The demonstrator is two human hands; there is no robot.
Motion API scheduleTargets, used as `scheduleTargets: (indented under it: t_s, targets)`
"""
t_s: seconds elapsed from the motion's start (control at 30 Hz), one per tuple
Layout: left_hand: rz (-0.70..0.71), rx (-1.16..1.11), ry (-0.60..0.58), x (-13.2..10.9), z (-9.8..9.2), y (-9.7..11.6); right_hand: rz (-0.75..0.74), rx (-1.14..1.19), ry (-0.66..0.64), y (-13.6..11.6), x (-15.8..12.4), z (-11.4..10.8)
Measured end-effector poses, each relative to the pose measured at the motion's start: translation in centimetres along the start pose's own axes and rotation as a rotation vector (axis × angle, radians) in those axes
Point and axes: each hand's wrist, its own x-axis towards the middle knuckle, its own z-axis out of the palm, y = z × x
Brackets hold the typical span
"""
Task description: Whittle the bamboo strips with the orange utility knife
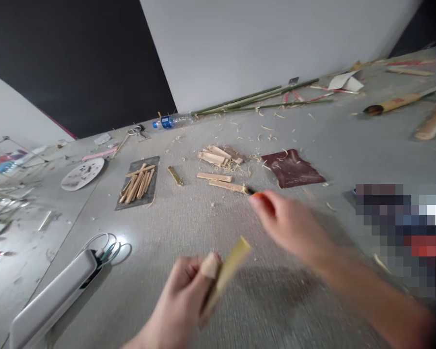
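My left hand (189,291) is closed round a bamboo strip (229,266), which tilts up to the right and is smeared by motion. A pale covering wraps the tip of its thumb. Farther forward, my right hand (287,218) grips a small orange-and-black tool (254,192); most of it is hidden in the fingers, so its kind is unclear. The dark end of the tool is beside two flat bamboo pieces (221,185) on the table. Behind these lies a pile of split bamboo pieces (218,156) with curly shavings.
A dark sheet (121,201) carries several thin sticks (140,184). Near it is a short bamboo piece (175,175). Brown sandpaper (294,169) lies right of the pile. A white power bank (54,300) with cables, a plate (83,174), a bottle (172,121) and bamboo poles (254,99) surround these.
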Motion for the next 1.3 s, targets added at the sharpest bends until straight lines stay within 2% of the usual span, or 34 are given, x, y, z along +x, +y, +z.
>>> scheduleTargets:
  t_s: [0.07,0.13,0.23,0.3,0.53,0.97,1.2,1.3]
  targets:
    - [-0.042,-0.015,0.023,-0.2,0.1,-0.4,0.043,-0.025,0.107,0.3,0.9,-0.9]
    - [0.026,-0.014,0.117,0.2,-0.2,-0.3,0.011,-0.005,0.090,-0.1,0.9,-1.2]
    - [0.114,0.033,0.241,1.2,-0.9,0.3,-0.064,0.075,-0.046,-1.1,-0.3,-0.3]
    - [0.150,0.079,0.262,1.5,-1.3,0.8,-0.093,0.125,-0.143,-1.4,-1.1,0.4]
    - [0.242,0.183,0.211,1.3,-1.1,1.0,-0.194,0.123,-0.271,-1.8,-2.4,1.5]
    - [0.284,0.166,0.192,0.9,-0.8,0.6,-0.261,0.156,-0.369,-2.2,-2.9,1.7]
    - [0.286,0.098,0.127,1.0,-0.8,0.5,-0.282,0.144,-0.379,-2.4,-3.0,1.6]
    - [0.295,0.034,0.065,0.9,-0.9,0.3,-0.327,0.142,-0.330,-2.7,-3.3,1.7]
